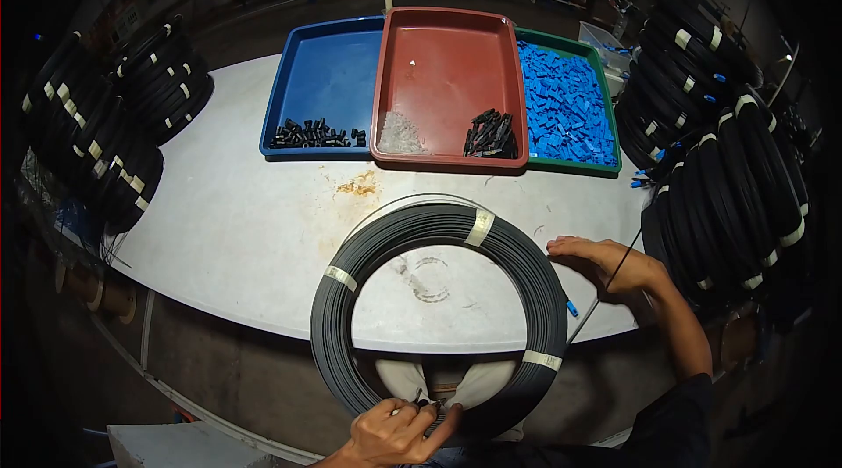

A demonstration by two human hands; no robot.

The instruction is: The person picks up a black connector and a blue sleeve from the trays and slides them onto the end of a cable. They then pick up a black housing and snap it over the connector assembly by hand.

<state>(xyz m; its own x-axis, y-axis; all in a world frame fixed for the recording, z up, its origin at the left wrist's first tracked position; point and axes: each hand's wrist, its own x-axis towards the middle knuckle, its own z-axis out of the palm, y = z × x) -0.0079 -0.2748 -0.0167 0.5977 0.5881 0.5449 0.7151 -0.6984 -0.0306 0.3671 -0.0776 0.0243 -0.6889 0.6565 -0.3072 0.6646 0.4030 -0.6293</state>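
A large coil of black cable [331, 341], bound with pale tape bands [481, 228], leans over the table's near edge. At its lower rim my left hand [395, 433] is closed, pinching a short dark part of the cable [424, 399]; the fingers partly hide it. My right hand [614, 264] is beside the coil's right side, fingers stretched out towards it. A loose length of cable [624, 259] crosses in front of that hand and runs down to the coil. A small blue connector [572, 308] sticks out at the coil's right edge.
On the white table [237, 205] a blue tray [324, 73] holds black pieces, a red tray [447, 56] clear and black pieces, and a green tray [611, 100] many blue connectors. Stacked cable coils stand at left [96, 152] and right [728, 196].
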